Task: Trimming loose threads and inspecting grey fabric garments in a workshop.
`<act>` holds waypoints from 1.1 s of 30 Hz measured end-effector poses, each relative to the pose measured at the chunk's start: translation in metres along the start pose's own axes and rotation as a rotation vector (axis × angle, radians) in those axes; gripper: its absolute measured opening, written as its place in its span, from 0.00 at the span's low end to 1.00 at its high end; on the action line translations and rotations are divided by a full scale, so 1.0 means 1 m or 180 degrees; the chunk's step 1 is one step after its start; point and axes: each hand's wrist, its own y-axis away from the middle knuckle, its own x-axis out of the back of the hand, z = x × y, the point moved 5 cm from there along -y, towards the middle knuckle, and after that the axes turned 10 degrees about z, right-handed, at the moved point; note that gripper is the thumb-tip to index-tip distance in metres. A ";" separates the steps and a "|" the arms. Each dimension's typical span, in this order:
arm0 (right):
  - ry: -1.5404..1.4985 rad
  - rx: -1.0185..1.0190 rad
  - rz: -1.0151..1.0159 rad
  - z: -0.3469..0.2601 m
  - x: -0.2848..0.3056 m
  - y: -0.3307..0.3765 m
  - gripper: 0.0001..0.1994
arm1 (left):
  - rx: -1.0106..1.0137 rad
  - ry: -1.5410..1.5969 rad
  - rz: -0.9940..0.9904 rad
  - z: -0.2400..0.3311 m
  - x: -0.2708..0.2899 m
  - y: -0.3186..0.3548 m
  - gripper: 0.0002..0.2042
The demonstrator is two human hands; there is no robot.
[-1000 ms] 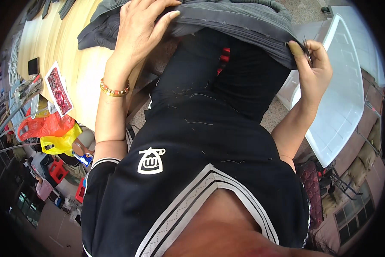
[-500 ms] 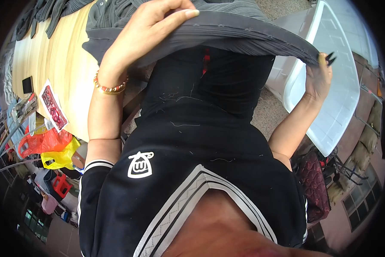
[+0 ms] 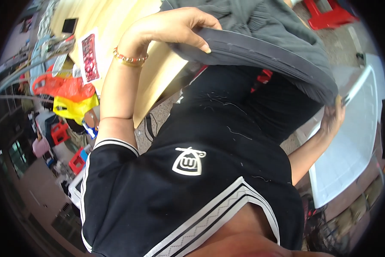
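Note:
A dark grey garment (image 3: 265,55) with fine ribs and a smooth edge band is stretched across my lap, its band running between my hands. My left hand (image 3: 175,31) is closed on the band at its left end, thumb on top. At the far right end, my right hand (image 3: 333,116) pinches the same band. Small dark pointed tips, like those of thread snips (image 3: 345,101), stick out beyond its fingers; the rest of that tool is hidden. The garment's bulk spreads away in folds beyond the band.
A pale wooden table (image 3: 158,77) stands to the left, with a phone-like black slab (image 3: 69,25) and a red-and-white packet (image 3: 89,58). Red and yellow plastic bags (image 3: 76,107) hang beside it. A white plastic bin (image 3: 347,150) is at the right, a red stool (image 3: 329,15) far right.
My view has turned, shifting the table and bin. The garment's band now slopes down more steeply to the right, still held by both hands. A red stool has come into view.

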 end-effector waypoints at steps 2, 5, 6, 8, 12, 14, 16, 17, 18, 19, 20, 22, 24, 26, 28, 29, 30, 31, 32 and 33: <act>-0.0107 -0.0078 -0.0054 0.004 0.004 -0.003 0.06 | 0.0158 -0.0132 -0.0115 -0.016 0.011 0.010 0.20; -0.0067 -0.0077 -0.0120 0.006 0.009 -0.003 0.05 | 0.0170 0.0020 0.0191 -0.035 0.025 0.028 0.19; 0.0016 -0.0065 -0.0090 0.005 0.002 -0.001 0.05 | 0.0183 -0.0424 0.0230 -0.033 0.035 0.035 0.15; -0.0106 -0.0107 -0.0500 0.014 0.010 -0.010 0.04 | 0.0731 -0.0175 0.0302 -0.036 0.046 0.045 0.09; -0.0088 -0.0165 -0.0125 0.015 0.009 -0.006 0.05 | 0.0623 0.0020 0.0766 -0.038 0.056 0.059 0.11; -0.0009 -0.0121 -0.0167 0.017 0.003 -0.007 0.06 | 0.0699 0.0303 0.0947 -0.042 0.052 0.065 0.11; -0.0100 -0.0134 -0.0274 0.014 -0.006 -0.001 0.06 | 0.0645 0.0356 0.0957 -0.042 0.047 0.060 0.12; -0.0121 -0.0102 -0.0329 0.012 -0.002 -0.002 0.04 | 0.0653 0.0241 0.1056 -0.042 0.045 0.057 0.11; -0.0116 -0.0085 -0.0294 0.010 0.000 0.000 0.04 | 0.0661 0.0114 0.1158 -0.040 0.044 0.054 0.11; -0.0132 -0.0053 -0.0276 0.006 0.000 0.002 0.04 | 0.0633 0.0116 0.1131 -0.039 0.043 0.052 0.11; -0.0149 -0.0018 -0.0257 0.002 0.001 0.004 0.05 | 0.0711 0.0391 0.1183 -0.041 0.043 0.050 0.11; -0.0231 0.0195 -0.0217 -0.013 0.004 0.003 0.07 | 0.0483 0.0367 0.1264 -0.053 0.044 0.047 0.10; -0.0400 0.0448 -0.0194 -0.034 0.022 -0.009 0.07 | 0.0338 0.0353 0.1184 -0.058 0.044 0.044 0.09; -0.0680 0.0571 -0.0225 -0.057 0.045 -0.020 0.07 | 0.0103 0.0536 0.1072 -0.046 0.046 0.040 0.09; -0.1149 0.0540 -0.0281 -0.075 0.062 -0.025 0.06 | -0.0038 0.0617 0.1092 -0.043 0.046 0.038 0.09; -0.1467 0.0402 -0.0325 -0.079 0.074 -0.027 0.07 | 0.0036 0.0883 0.1131 -0.043 0.048 0.037 0.09; -0.1469 0.0458 -0.0284 -0.084 0.088 -0.031 0.07 | 0.0112 0.1146 0.1169 -0.043 0.050 0.034 0.08; -0.1599 0.0478 -0.0290 -0.085 0.097 -0.032 0.07 | 0.0090 0.1261 0.1112 -0.041 0.051 0.032 0.09; -0.1731 0.0492 -0.0302 -0.085 0.107 -0.034 0.07 | 0.0061 0.1248 0.1086 -0.039 0.050 0.028 0.09; -0.1467 0.0373 0.0162 -0.082 0.097 -0.027 0.06 | 0.0197 0.1225 0.1139 -0.040 0.048 0.024 0.08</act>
